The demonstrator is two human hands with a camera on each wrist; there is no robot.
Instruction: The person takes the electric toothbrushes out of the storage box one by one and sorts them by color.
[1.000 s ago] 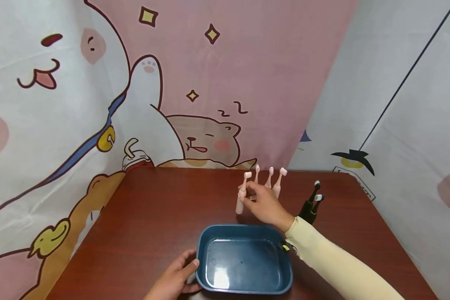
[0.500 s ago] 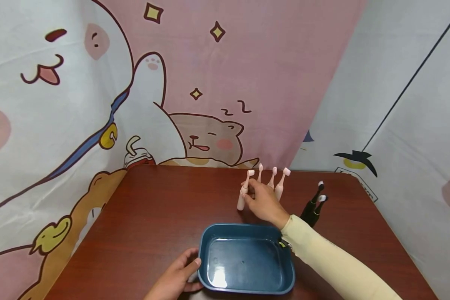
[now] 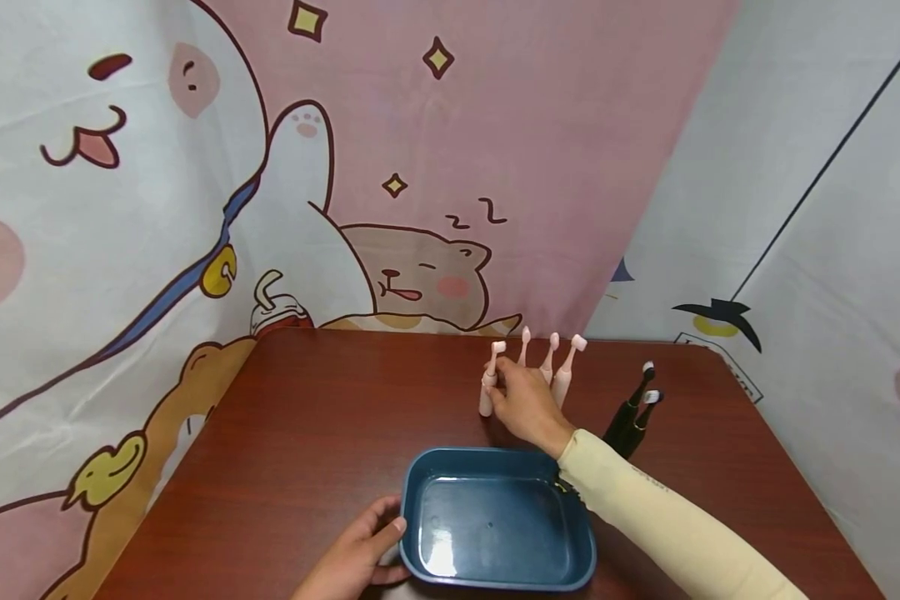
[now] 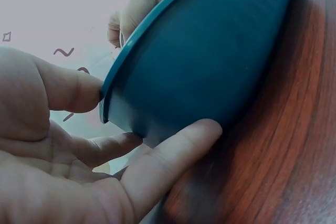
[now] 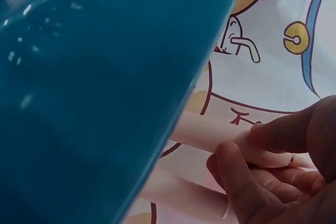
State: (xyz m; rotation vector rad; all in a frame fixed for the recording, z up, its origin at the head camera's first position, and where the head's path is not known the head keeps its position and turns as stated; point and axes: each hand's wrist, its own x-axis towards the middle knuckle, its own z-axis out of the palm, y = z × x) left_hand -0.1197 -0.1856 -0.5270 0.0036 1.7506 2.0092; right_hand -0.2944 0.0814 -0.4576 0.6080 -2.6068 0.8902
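My right hand pinches a pale pink electric toothbrush between thumb and fingers. In the head view the toothbrush stands nearly upright, head up, behind a blue plastic basin. The right wrist view shows the thumb and fingers on the upper part of its pink handle; the basin wall covers its lower end. My left hand holds the basin by its left side. In the left wrist view the thumb presses the rim and the other fingers lie against the outer wall. Nothing lies in the basin.
Several more pink toothbrushes stand just behind my right hand, partly hidden by it. Two black toothbrushes stand close together to the right, near my sleeve. The brown table ends at a cartoon-printed cloth.
The pinched toothbrush has shifted slightly back and stands more upright. My left hand keeps its hold on the basin. The whole head view has drifted a little.
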